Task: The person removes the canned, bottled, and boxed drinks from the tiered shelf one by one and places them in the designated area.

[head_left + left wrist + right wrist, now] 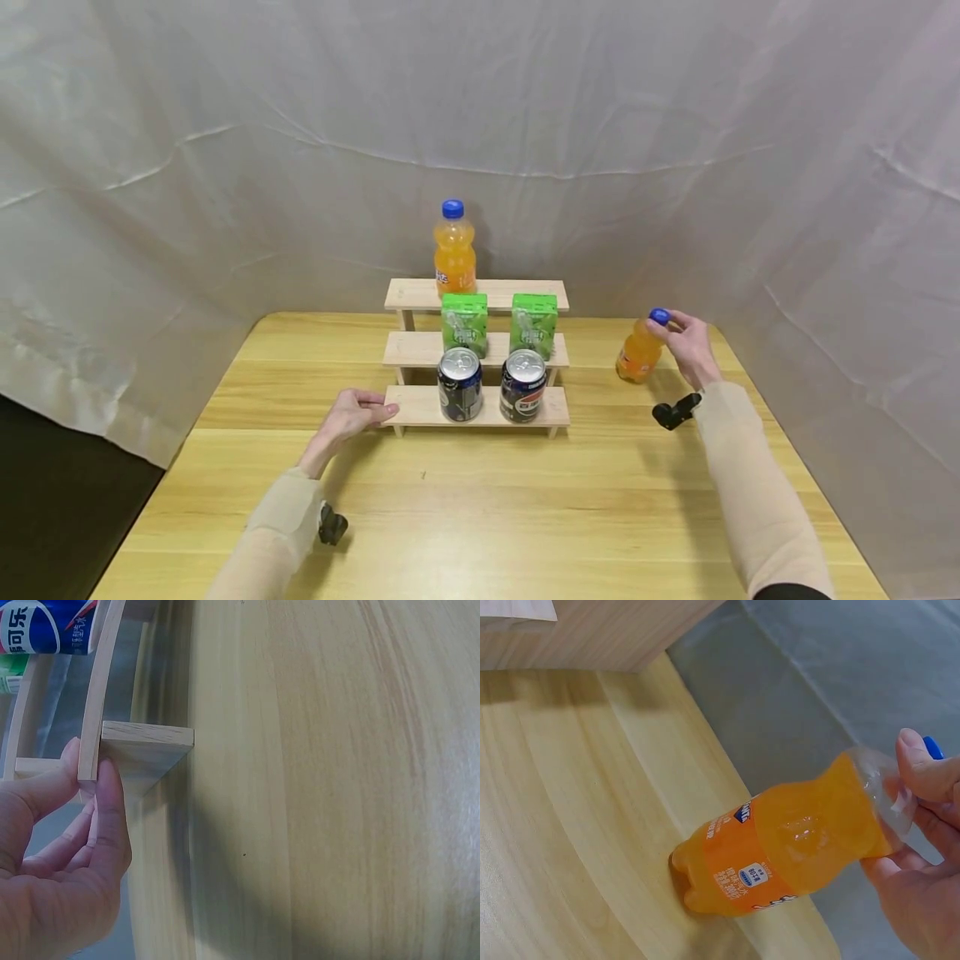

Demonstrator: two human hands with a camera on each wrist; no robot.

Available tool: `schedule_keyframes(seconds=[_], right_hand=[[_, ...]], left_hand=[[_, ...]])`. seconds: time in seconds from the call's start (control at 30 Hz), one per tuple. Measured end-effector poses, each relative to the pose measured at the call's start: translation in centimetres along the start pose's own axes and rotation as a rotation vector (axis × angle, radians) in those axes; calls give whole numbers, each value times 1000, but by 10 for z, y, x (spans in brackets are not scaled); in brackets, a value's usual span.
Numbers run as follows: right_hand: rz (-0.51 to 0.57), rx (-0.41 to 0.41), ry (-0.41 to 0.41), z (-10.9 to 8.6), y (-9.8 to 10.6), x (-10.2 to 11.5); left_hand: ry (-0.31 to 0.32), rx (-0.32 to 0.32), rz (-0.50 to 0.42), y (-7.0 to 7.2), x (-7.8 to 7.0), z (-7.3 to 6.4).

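A three-tier wooden shelf (420, 406) stands at the middle of the table. My left hand (358, 414) pinches the left end of its lowest board (91, 742) between thumb and fingers. Off to the right, my right hand (688, 343) grips an orange soda bottle (780, 840) near its neck, just below the blue cap (660, 317). That bottle leans, its base close over the tabletop. Another orange soda bottle (454, 254) stands on the top board. Two green drink cartons (464, 323) are on the middle board, and two dark blue cola cans (460, 392) on the lowest.
The wooden table (480, 500) reaches back to a grey cloth (480, 100) hung behind and at both sides. A dark area (60, 500) lies past the table's left edge. A small black device (332, 525) is strapped to each wrist.
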State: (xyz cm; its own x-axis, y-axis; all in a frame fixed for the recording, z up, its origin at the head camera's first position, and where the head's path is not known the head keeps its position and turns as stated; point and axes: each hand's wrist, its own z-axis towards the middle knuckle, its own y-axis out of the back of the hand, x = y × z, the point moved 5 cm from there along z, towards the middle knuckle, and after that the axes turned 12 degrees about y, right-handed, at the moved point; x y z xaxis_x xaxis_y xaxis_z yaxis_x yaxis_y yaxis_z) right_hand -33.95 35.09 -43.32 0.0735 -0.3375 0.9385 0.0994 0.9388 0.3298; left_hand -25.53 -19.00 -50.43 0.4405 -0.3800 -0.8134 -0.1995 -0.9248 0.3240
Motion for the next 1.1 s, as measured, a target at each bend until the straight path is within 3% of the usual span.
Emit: schedule_keyframes(seconds=[0.37,0.57,0.7,0.83,1.03,1.1], right_hand=[[-17,5,20,-2,2,1],[-64,-33,73,0,1,20],[-61,-43,152,9,-9,52],[-33,-22,262,18,-33,98],[-73,76,442,27,-92,171],[-78,129,469,27,-117,191]], left_hand=[[-20,20,7,-1,-2,-2],[-23,24,20,-1,-2,-1],[-7,12,18,-1,-2,0],[-8,14,18,1,-2,0],[-7,18,27,1,-2,-2],[-11,20,26,0,-3,-3]])
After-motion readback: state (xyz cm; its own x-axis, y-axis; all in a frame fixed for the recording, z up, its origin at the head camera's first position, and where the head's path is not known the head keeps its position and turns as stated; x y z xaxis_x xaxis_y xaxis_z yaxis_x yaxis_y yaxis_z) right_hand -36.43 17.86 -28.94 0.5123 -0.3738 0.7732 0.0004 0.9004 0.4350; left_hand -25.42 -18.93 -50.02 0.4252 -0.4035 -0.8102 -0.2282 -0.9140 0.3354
